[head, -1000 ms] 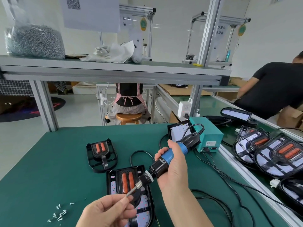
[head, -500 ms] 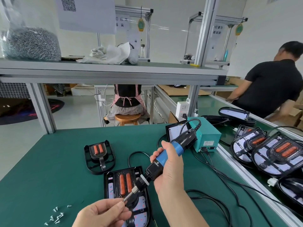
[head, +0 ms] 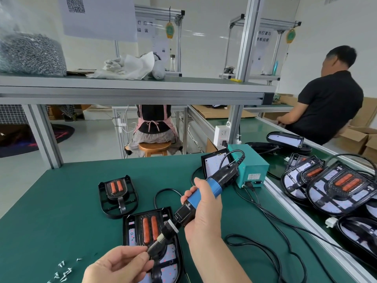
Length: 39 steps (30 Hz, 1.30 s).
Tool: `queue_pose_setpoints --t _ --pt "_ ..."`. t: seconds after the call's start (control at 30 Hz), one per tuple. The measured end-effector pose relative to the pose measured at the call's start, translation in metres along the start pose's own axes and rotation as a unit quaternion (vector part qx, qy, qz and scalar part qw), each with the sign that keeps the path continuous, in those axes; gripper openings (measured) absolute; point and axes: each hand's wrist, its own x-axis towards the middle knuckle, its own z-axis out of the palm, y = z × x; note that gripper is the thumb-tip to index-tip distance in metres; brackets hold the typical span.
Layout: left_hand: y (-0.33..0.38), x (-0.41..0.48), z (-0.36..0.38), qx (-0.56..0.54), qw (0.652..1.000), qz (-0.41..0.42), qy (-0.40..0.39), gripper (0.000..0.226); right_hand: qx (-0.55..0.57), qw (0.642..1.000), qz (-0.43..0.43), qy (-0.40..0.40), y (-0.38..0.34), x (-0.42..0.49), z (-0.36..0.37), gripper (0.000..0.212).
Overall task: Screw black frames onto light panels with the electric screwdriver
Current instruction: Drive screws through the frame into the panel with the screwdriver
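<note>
My right hand [head: 204,215] grips the blue and black electric screwdriver [head: 201,198], held tilted with its tip pointing down to the left. My left hand [head: 120,266] pinches at the bit's tip; whatever it holds there is hidden by the fingers. Under the tip lies a light panel with a black frame [head: 130,227] and two orange bars on the green mat. A second black frame [head: 117,196] lies further back to the left. Loose screws [head: 63,271] are scattered at the lower left.
A teal power box [head: 252,167] stands right of the screwdriver, with black cables [head: 263,240] trailing over the mat. Several finished panels [head: 340,186] are stacked on the right bench. An aluminium shelf [head: 130,92] runs overhead. A person in black sits at the right.
The view has shifted slightly; both hands keep the same hold on the screwdriver and its tip. The person at the right has sat up straighter.
</note>
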Motion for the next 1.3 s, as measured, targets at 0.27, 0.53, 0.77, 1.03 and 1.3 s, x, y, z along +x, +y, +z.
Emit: queue_pose_setpoints --t 0.27,0.53,0.77,1.03,1.3 --pt "-0.012 0.001 0.004 -0.052 0.998 0.028 0.025 0.018 0.02 0.999 0.022 0.043 0.002 0.001 -0.004 0.02" --pt "-0.021 0.002 0.008 0.069 0.972 0.21 0.079 0.027 0.043 0.997 0.048 0.05 0.005 0.001 -0.004 0.018" --pt "-0.03 0.009 0.001 0.088 0.956 0.267 0.079 0.041 0.061 0.993 0.087 0.047 0.01 0.003 -0.004 0.022" --pt "-0.034 0.011 -0.004 -0.018 0.991 0.133 0.008 0.029 0.056 0.996 0.076 -0.001 0.015 0.003 -0.002 0.022" --pt "-0.033 0.024 -0.006 -0.034 0.993 0.116 -0.011 0.03 0.073 0.994 0.077 0.008 0.016 0.009 0.004 0.021"
